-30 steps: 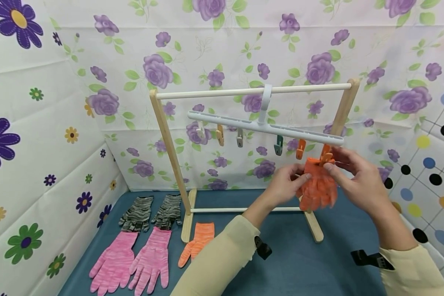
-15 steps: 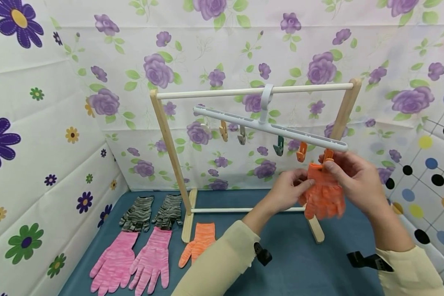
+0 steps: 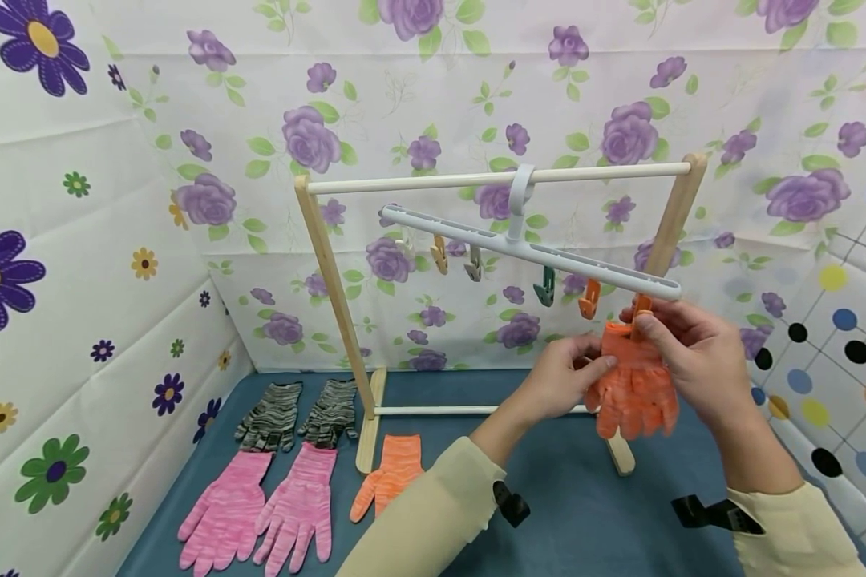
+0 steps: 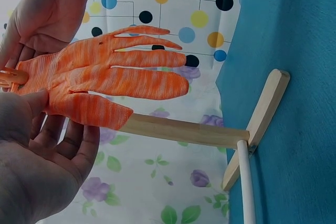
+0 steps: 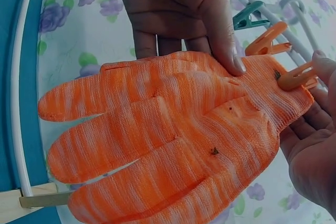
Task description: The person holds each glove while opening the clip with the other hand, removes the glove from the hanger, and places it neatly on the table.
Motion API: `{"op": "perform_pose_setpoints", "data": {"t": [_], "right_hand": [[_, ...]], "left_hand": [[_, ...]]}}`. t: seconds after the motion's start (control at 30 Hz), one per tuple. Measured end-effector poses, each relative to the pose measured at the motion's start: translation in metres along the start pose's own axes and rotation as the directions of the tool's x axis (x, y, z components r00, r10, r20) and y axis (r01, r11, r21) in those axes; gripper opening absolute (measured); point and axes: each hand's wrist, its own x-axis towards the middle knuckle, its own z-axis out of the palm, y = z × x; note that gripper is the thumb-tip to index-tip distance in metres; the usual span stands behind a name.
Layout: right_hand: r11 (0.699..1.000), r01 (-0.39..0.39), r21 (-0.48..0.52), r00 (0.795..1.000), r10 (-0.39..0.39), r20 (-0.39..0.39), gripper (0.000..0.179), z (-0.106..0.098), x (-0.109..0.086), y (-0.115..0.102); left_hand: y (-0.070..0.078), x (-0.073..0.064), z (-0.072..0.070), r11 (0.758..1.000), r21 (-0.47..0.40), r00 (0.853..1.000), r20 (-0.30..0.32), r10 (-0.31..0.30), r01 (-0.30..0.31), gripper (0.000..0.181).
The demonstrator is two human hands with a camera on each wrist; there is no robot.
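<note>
An orange glove (image 3: 635,385) hangs fingers-down at the lowered right end of the grey hanger (image 3: 476,236). My left hand (image 3: 566,373) pinches the edge of this glove near its cuff, thumb on top in the right wrist view. At the cuff, my right hand (image 3: 707,365) holds an orange clothespin (image 5: 296,78) between thumb and fingers. In the right wrist view the clothespin's jaws lie over the cuff edge; whether they are fully closed on it I cannot tell. Another orange clothespin (image 3: 588,299) and a green one (image 3: 544,286) hang beside it without gloves.
The hanger hooks over the white bar (image 3: 418,183) of a wooden rack (image 3: 332,296). More clothespins hang along its left half. On the blue table (image 3: 548,513) lie an orange glove (image 3: 393,465), two pink gloves (image 3: 224,509) and two grey-black gloves (image 3: 270,417).
Both hands have shifted slightly right and down along with the orange glove. The hanger's right end has dipped and its left end has risen. The gloves on the table stay put.
</note>
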Motion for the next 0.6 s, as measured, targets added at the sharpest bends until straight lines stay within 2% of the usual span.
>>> {"op": "perform_pose_setpoints", "data": {"t": [0.6], "right_hand": [[0.998, 0.01, 0.059, 0.999, -0.008, -0.04, 0.025, 0.0026, -0.0006, -0.0006]], "left_hand": [[-0.0008, -0.003, -0.002, 0.998, 0.042, 0.999, -0.023, 0.04, -0.039, 0.022]]}}
